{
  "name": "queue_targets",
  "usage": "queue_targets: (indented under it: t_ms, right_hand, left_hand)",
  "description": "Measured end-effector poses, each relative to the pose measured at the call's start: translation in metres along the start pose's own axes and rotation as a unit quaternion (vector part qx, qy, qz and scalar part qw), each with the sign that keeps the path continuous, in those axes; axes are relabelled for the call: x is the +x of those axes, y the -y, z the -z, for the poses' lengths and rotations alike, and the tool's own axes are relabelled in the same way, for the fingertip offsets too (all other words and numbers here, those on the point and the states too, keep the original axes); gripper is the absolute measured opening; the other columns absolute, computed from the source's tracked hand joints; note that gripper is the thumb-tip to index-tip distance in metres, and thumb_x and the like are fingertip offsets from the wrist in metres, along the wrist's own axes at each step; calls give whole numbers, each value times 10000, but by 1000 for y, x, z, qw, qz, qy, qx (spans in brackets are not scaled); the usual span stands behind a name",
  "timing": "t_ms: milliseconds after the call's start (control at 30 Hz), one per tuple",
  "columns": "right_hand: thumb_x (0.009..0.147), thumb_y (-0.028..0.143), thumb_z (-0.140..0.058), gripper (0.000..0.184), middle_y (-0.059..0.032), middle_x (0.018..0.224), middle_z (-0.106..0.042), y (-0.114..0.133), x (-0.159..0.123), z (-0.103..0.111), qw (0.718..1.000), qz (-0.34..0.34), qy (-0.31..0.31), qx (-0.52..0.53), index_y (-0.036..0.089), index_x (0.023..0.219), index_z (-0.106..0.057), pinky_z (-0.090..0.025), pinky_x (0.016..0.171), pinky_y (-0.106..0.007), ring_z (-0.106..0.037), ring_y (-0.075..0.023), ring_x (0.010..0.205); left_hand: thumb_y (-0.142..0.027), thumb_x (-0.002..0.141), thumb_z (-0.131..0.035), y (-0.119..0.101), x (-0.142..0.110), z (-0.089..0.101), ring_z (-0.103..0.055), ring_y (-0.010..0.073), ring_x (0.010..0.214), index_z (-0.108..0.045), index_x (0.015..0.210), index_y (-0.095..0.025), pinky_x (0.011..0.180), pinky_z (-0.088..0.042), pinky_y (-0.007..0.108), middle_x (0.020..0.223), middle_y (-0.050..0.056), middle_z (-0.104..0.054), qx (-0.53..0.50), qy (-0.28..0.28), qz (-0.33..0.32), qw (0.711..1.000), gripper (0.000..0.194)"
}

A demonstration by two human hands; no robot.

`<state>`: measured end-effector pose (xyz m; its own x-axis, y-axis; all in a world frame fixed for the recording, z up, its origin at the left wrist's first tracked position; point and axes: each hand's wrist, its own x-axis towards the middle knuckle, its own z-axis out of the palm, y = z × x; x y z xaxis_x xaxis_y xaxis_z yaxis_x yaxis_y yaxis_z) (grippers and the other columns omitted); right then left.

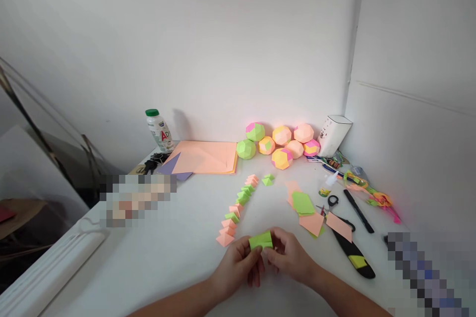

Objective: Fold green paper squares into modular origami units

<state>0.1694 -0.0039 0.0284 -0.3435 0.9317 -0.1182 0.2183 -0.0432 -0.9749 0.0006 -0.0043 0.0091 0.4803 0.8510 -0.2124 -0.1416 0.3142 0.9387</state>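
Note:
A small folded piece of green paper [262, 240] is held between my two hands, low in the middle of the view. My left hand [238, 260] pinches its left end, thumb in front. At the other end, my right hand [288, 255] grips it with thumb and fingers. Just beyond my left hand runs a slanting row of folded paper pieces [234, 217] in peach and green. One folded green piece [267, 179] stands apart from that row. To the right of my hands lie flat green paper pieces [303, 203] and peach paper pieces [312, 223].
Faceted paper balls [281, 158] are piled at the wall, beside peach sheets [204, 156]. Scissors [332, 201], a glue bottle [329, 183], a black pen [359, 210] and a black cutter [355, 255] lie right. A white bottle [159, 131] stands back left, a white box [333, 136] back right.

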Motion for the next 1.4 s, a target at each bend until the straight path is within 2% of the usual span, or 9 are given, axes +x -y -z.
queue_targets:
  t_ms: [100, 433, 667, 833, 967, 1133, 1233, 1333, 1400]
  right_hand:
    - [802, 326, -567, 192, 34, 565, -508, -3, 2, -1, 999, -31, 20, 2, 159, 717, -525, -361, 423, -198, -464, -92, 473]
    - [730, 366, -611, 269, 52, 463, -493, 0, 5, 1, 995, -81, 20, 46, 164, 606, -484, -337, 366, -182, -422, -67, 371]
    - [737, 246, -554, 128, 23, 545, -559, 3, 1, -2, 998, -53, 22, 16, 160, 648, -523, -346, 403, -183, -444, -73, 428]
    - [645, 142, -518, 161, 51, 485, -433, 9, -1, -7, 995, -7, -17, -95, 169, 521, -418, -258, 419, -191, -360, -71, 462]
    - [587, 108, -500, 195, 71, 490, -308, 8, 3, 4, 988, 26, -44, -145, 178, 506, -338, -210, 428, -194, -284, -65, 479]
    - [689, 145, -491, 91, 53, 521, -412, 9, 7, 22, 991, 13, -78, -107, 176, 613, -450, -295, 446, -192, -385, -84, 486]
    - [714, 197, -551, 48, 30, 594, -506, 11, 3, 14, 996, 11, -40, -80, 161, 694, -526, -336, 472, -194, -445, -95, 529]
    - [761, 196, -488, 89, 12, 620, -566, 11, 0, 1, 997, 13, 78, -3, 152, 706, -541, -350, 464, -188, -466, -91, 524]
    - [758, 184, -464, 101, 21, 587, -549, 10, -1, -4, 996, -5, 81, 19, 150, 691, -533, -337, 433, -180, -446, -84, 491]
  left_hand:
    - [-567, 759, -566, 0, 0, 0, -528, 88, 335, -445, 706, -181, 349, -358, 187, 527, -38, -598, -5, -6, 1, 1000, 409]
    - [-538, 779, -563, 5, 0, 1, -548, 88, 365, -464, 725, -168, 356, -366, 187, 594, -1, -643, -16, 2, -4, 1000, 387]
    - [-538, 753, -590, 5, 0, 1, -558, 92, 374, -452, 724, -170, 341, -355, 178, 578, -12, -627, 8, 10, 2, 1000, 394]
    - [-529, 744, -596, 2, -1, -1, -540, 84, 362, -456, 712, -170, 355, -360, 180, 533, -20, -618, 30, 18, 13, 999, 386]
    - [-526, 738, -595, 1, -1, -2, -527, 88, 334, -431, 705, -182, 353, -368, 189, 496, -33, -610, 9, -2, 29, 1000, 382]
    - [-519, 733, -602, 1, 1, 0, -545, 101, 339, -428, 701, -182, 343, -371, 193, 502, -27, -612, -29, -28, 24, 999, 380]
    - [-512, 741, -602, 3, 2, 1, -546, 99, 340, -443, 713, -173, 344, -377, 190, 499, -21, -614, -22, -15, 24, 999, 375]
    - [-515, 744, -602, 7, 2, 1, -538, 96, 334, -464, 726, -163, 332, -362, 181, 491, -20, -607, -8, 2, 25, 1000, 379]
    - [-518, 741, -604, 10, 3, 2, -542, 98, 338, -471, 740, -159, 331, -364, 182, 509, -15, -614, -3, 5, 25, 1000, 383]
